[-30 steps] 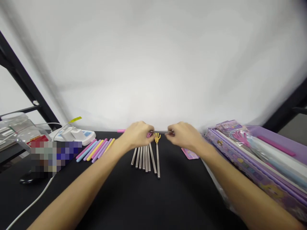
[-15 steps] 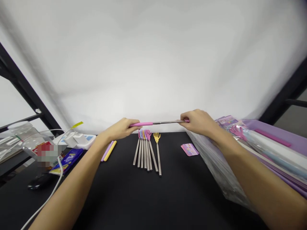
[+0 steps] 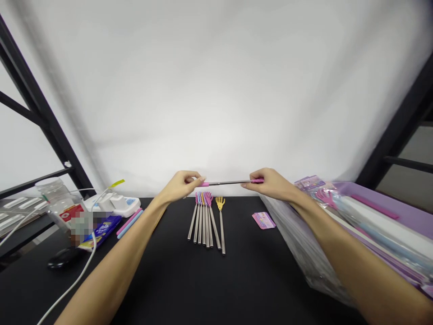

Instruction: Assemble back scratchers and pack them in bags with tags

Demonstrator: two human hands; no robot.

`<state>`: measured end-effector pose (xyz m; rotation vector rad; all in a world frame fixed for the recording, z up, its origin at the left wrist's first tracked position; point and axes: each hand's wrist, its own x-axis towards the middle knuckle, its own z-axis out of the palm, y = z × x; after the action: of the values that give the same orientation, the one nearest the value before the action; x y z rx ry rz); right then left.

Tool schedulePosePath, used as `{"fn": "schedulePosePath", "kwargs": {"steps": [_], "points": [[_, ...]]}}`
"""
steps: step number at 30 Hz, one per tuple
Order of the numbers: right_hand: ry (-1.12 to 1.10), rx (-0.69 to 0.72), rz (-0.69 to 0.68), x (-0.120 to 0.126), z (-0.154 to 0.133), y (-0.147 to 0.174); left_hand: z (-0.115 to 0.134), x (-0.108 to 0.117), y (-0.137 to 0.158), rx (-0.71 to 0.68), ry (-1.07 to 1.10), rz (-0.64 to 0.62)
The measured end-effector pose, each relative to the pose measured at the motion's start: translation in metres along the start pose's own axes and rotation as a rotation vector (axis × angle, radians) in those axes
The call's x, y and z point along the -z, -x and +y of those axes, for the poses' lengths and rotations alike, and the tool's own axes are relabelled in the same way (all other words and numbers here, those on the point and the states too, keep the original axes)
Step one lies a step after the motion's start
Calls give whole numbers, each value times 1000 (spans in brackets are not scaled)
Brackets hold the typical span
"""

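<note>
My left hand (image 3: 181,186) pinches the pink grip of a telescopic back scratcher (image 3: 232,183), and only a short end of the grip shows past the thumb. At the other end of its steel rod, my right hand (image 3: 270,184) is closed around a pink part, mostly hidden by the fingers. The rod is held nearly level above the far table edge. Below it lie several back scratchers (image 3: 204,225) with coloured claw heads and bare steel rods, side by side. A yellow-headed back scratcher (image 3: 221,225) lies just right of them.
Pink printed cards (image 3: 264,220) lie to the right, beside a clear plastic bag (image 3: 304,253) and a purple bin (image 3: 372,192) with packaged back scratchers. Pink and blue tubes (image 3: 130,222), a power strip (image 3: 126,206), a jar (image 3: 62,205) and a white cable (image 3: 76,280) are left.
My left hand now covers more of the pink grip, and my hands are a little closer together. The view has shifted, bringing the pink and blue tubes into sight.
</note>
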<state>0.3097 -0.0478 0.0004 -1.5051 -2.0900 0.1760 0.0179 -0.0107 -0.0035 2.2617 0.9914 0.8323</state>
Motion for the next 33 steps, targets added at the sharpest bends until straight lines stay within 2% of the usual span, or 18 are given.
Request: {"fn": "schedulePosePath", "kwargs": {"steps": [5, 7, 9, 14, 17, 20, 25, 33], "points": [[16, 31, -58, -16, -28, 1, 16, -24, -4, -75, 0, 32], [3, 7, -55, -25, -34, 1, 24, -27, -4, -85, -38, 55], [-65, 10, -77, -29, -34, 1, 30, -25, -1, -89, -77, 21], [-332, 111, -264, -10, -20, 2, 32, -9, 5, -113, -136, -197], [-360, 162, -298, 6, -15, 4, 28, -9, 3, -149, -173, -256], [-340, 115, -315, 12, -14, 7, 21, -18, -1, -215, -253, -218], [-485, 13, -354, 8, -11, 10, 14, -41, -6, -334, -475, -6], [-419, -70, -410, 24, -5, 14, 13, -49, -4, -344, -463, -95]]}}
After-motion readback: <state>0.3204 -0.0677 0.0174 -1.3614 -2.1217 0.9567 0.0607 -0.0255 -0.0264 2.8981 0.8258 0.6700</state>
